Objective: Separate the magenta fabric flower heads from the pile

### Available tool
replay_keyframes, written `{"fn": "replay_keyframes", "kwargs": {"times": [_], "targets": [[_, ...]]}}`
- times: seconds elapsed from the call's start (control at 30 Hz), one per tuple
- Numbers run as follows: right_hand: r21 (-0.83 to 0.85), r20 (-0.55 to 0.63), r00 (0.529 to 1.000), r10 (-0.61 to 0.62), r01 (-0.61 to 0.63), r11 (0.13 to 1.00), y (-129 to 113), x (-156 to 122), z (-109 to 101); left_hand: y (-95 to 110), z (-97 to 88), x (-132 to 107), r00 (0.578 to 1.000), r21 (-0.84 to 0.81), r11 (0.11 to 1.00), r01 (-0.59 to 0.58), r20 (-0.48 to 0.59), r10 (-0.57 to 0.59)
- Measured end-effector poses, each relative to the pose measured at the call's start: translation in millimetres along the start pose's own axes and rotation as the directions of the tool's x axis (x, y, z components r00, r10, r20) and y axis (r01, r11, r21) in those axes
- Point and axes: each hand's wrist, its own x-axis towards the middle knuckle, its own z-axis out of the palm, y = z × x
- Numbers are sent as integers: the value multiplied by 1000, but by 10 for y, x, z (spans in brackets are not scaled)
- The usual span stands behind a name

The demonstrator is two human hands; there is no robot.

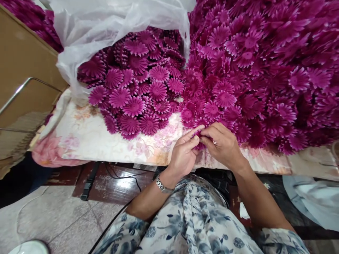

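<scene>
Close together at the table's near edge, both my hands are on one small magenta artificial flower (pixel 196 134). My left hand (pixel 183 155), with a metal watch on the wrist, pinches it between thumb and forefinger. From the other side my right hand (pixel 221 143) grips it with thumb and fingertips, which cover part of its petals. Just beyond my right hand spreads a big loose heap of magenta flowers (pixel 225 98). To the left, stacked magenta flowers (pixel 134 106) spill out of a white plastic bag (pixel 87 28).
A floral cloth (pixel 79 141) covers the table. At the left stands a cardboard box (pixel 23 46) beside a bent metal rod (pixel 18 90). Below the table edge are a dark wooden surface (pixel 113 183) and a black strap with a buckle (pixel 88 185). A pale plastic bag (pixel 315 201) lies lower right.
</scene>
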Motion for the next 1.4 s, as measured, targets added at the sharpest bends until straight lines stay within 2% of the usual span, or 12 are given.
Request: {"fn": "replay_keyframes", "kwargs": {"times": [0.17, 0.3, 0.37, 0.43, 0.53, 0.6, 0.77, 1.0, 1.2, 1.27, 1.37, 1.4], "targets": [[-137, -139, 990, -9, -10, 991, 143, 96, -47, -41, -11, 1, 997, 20, 997, -74, 33, 73], [-404, -355, 934, 43, -195, 894, 412, 324, -254, -31, -27, 5, 998, 17, 998, -57, 36, 57], [-455, -377, 923, 76, -256, 853, 467, 390, -345, -21, -30, 10, 997, -10, 999, -41, 58, 42], [-381, -293, 953, 71, -184, 906, 408, 374, -367, -12, -31, 16, 997, -30, 999, -37, 74, 39], [-82, -33, 999, -18, 15, 997, 197, 223, -242, -6, -29, 23, 997, -25, 999, -45, 54, 46], [12, 29, 999, -27, 26, 1000, 82, 108, -115, -9, -26, 19, 999, 1, 999, -32, 37, 32], [-4, -34, 999, -14, 14, 1000, 35, -3, 5, -35, -11, -4, 998, 36, 998, -42, 45, 40], [-144, -187, 982, -7, -20, 989, 133, 191, -164, -44, -43, -11, 997, 53, 995, -84, 4, 83], [-345, -363, 923, 128, -260, 902, 425, 404, -409, -6, -47, -38, 996, 17, 999, -46, 73, 45], [-329, -330, 939, 102, -215, 919, 388, 363, -407, 3, -49, -36, 997, 4, 999, -40, 72, 40], [-87, -77, 997, -13, 6, 996, 200, 199, -264, 3, -60, -24, 999, 13, 999, -31, 29, 30], [-10, -5, 1000, -26, 26, 1000, 135, 139, -198, -1, -64, -21, 999, 17, 1000, -26, 19, 26]]}}
